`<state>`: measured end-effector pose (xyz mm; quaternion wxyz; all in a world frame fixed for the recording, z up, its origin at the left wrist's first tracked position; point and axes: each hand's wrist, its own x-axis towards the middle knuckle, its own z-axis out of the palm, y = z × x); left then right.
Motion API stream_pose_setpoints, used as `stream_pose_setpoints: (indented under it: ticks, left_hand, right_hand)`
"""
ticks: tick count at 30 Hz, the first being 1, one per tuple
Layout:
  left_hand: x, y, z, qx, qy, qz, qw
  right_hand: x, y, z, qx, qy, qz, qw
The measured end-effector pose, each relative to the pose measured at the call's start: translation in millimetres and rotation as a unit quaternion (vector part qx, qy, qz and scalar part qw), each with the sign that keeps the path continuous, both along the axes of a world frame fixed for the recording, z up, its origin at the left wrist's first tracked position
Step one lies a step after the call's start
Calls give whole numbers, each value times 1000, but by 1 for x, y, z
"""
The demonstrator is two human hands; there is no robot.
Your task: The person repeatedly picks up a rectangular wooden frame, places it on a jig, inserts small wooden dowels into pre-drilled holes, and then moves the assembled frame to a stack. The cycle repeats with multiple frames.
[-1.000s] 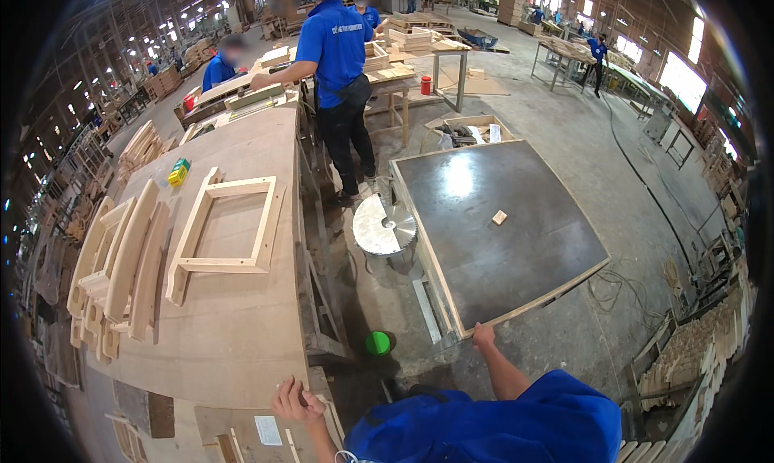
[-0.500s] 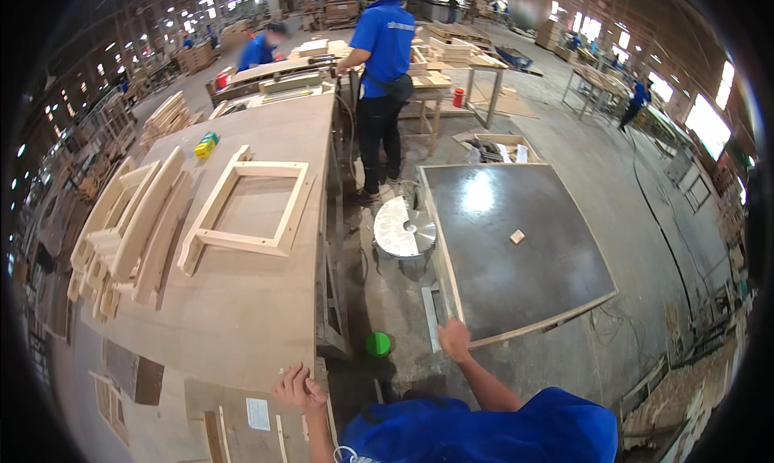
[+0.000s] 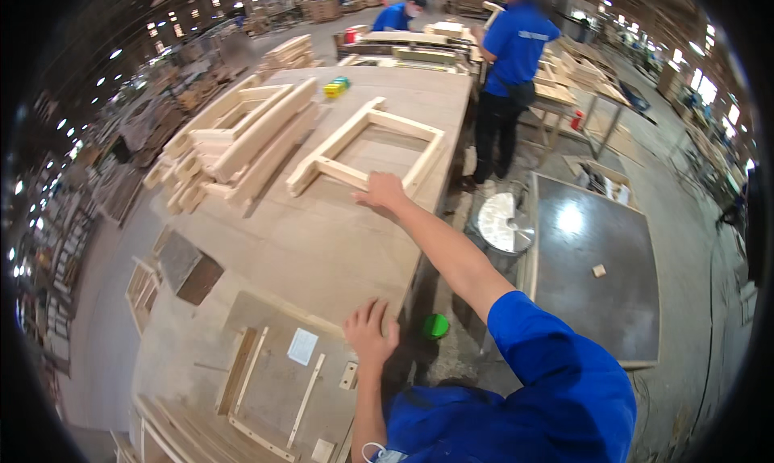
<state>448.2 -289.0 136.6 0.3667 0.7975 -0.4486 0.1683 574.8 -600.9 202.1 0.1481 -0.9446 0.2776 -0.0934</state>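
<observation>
An open rectangular frame of pale wood [image 3: 348,139], with one longer side rail, lies flat on the plywood-topped table [image 3: 322,245]. My right arm reaches out over the table, and my right hand [image 3: 383,192] is closed over the frame's near rail by its right corner. Part of that rail is hidden under the hand. Closer to me, my left hand [image 3: 371,332] rests at the table's right edge with its fingers stretched out, holding nothing. Left of the frame lies a stack of similar wooden frames [image 3: 242,140].
A yellow-green box [image 3: 336,86] sits on the table's far part. Wooden strips and a paper sheet [image 3: 302,346] lie near me. Right of the table are a circular saw blade [image 3: 504,223], a green container [image 3: 435,326] and a dark-topped table [image 3: 597,310]. A co-worker [image 3: 516,52] stands beyond.
My view has turned left. My right hand has gone from beside the dark-topped table to the wooden frame. My left hand has opened out from loosely curled fingers at the table edge.
</observation>
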Motion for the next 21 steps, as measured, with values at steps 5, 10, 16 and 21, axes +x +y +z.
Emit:
stream_pose_setpoints:
  ticks: [5, 10, 16, 21]
  left_hand:
    - [1, 3, 5, 2, 9, -12, 1000]
    - [-19, 5, 12, -205, 143, -12, 968]
    - [5, 25, 76, -88, 21, -122, 988]
    - [15, -66, 160, 182, -105, -296, 932]
  right_hand:
    - [2, 8, -34, -42, -100, -77, 991]
    - [-82, 30, -25, -15, -67, 15, 998]
    - [-276, 28, 11, 38, 30, 149, 988]
    - [-438, -7, 31, 10, 65, 164, 984]
